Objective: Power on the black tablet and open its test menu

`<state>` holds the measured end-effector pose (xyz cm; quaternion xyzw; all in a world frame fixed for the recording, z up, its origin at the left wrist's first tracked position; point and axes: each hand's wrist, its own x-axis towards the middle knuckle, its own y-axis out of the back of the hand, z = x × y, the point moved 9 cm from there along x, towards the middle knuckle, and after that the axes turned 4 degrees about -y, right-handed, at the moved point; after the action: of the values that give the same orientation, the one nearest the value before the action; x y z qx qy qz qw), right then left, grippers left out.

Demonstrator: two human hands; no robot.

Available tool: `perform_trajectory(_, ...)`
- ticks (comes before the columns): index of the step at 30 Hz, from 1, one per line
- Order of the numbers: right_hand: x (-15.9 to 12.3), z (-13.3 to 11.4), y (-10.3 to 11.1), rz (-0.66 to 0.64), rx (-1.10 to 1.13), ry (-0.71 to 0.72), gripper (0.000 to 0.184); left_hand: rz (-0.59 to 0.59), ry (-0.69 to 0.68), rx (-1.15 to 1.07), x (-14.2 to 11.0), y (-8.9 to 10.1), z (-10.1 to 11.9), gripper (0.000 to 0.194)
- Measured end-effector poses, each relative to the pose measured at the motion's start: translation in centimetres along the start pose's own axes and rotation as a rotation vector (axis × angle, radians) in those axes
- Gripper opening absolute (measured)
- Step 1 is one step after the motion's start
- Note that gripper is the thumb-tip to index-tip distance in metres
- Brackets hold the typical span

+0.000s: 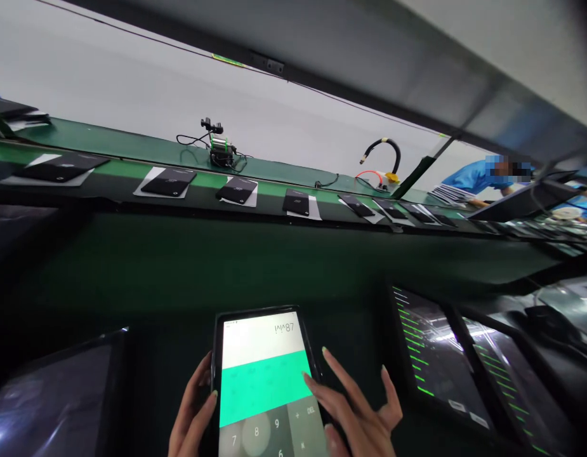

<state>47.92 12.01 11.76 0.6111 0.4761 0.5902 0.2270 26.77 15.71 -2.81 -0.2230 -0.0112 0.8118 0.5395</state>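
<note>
A black tablet [262,374] lies low in the middle of the view, its screen lit with a calculator: white top, green band, grey number keys. My left hand [193,412] holds its left edge, thumb on the bezel. My right hand [357,409] rests at the tablet's right edge with its fingers spread, one fingertip touching the screen's right side.
Two tablets with green text lines [424,355] [507,381] stand to the right, a dark one [55,400] to the left. A green conveyor [207,181] carries several black tablets on white sheets. A small camera rig [219,146] sits behind it. A person in blue [478,178] works far right.
</note>
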Motion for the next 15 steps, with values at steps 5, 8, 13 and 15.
perform_trajectory(5,-0.3,1.4,-0.9,0.001,0.018,-0.016,0.031,0.025,-0.024,-0.004,0.3,0.3,-0.5,0.052)
perform_trajectory(8,-0.1,0.8,-1.7,-0.009,0.028,-0.001,0.033,0.013,-0.061,0.038,0.5,0.3,-0.4,0.055)
perform_trajectory(13,0.3,-0.7,-2.5,-0.118,0.005,0.175,0.039,-0.016,-0.049,0.005,0.5,0.0,-0.2,0.049)
perform_trajectory(15,0.4,0.0,-1.9,-0.07,-0.002,0.102,0.038,-0.012,-0.04,0.019,0.5,0.0,-0.2,0.049)
